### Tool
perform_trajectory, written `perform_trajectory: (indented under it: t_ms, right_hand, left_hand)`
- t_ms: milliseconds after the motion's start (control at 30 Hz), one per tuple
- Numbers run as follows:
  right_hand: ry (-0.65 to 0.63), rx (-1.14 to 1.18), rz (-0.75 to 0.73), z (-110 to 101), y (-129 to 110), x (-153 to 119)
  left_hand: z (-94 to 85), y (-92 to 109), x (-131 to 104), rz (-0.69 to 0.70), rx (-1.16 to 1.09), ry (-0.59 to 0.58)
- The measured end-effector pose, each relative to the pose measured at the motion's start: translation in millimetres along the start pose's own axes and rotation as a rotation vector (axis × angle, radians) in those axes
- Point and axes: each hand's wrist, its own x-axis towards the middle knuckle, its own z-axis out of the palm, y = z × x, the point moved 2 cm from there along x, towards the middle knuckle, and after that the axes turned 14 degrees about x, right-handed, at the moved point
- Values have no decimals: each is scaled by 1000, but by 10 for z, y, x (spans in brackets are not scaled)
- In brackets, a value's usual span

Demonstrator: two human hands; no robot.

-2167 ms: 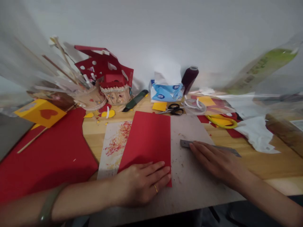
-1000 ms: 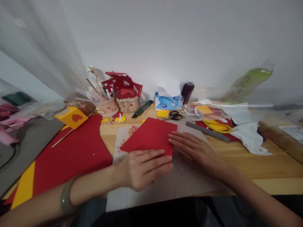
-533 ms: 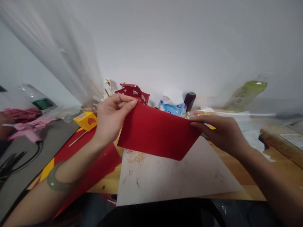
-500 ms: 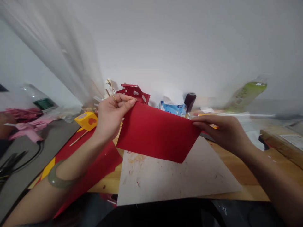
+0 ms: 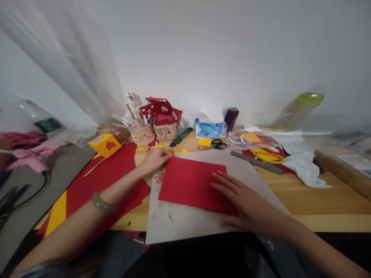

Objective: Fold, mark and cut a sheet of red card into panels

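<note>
A red sheet of paper lies on a stained white board at the table's front. At the sheet's far left corner, the fingers of my left hand are pinched together on it. My right hand rests over the sheet's right edge, palm down, with its fingers stretched out. Crumbs of red and yellow lie on the board beside the sheet's left edge.
Left are larger red sheets and a yellow paper lantern on a stick. Behind stand a decorated pot, a green cutter, black-handled scissors and a tissue pack. A grey ruler lies right.
The red sheet has come down from the air onto the white board. My right hand has let go of its corner and opened flat on it; my left hand has moved lower with its corner.
</note>
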Motion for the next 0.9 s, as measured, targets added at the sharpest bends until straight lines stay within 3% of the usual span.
perform_trajectory:
  t_ms: [100, 367, 467, 600, 667, 767, 900]
  right_hand:
    - [-134, 23, 87, 82, 37, -17]
    - [-142, 100, 111, -26, 143, 38]
    - [-167, 45, 96, -5, 120, 33]
    - [-165, -36, 42, 100, 136, 1]
    - [-133, -61, 5, 158, 163, -19]
    - [-70, -119, -51, 223, 202, -36]
    - [-16, -178, -162, 241, 197, -65]
  left_hand:
    - [6, -50, 7, 36, 71, -17]
    - [52, -130, 15, 155, 143, -10]
    - [8, -54, -55, 226, 189, 63]
    - [16, 173, -326, 421, 234, 109]
    - [97, 283, -492, 544, 278, 54]
    - [289, 369, -685, 733, 451, -153]
    - [443, 353, -754, 762, 579, -297]
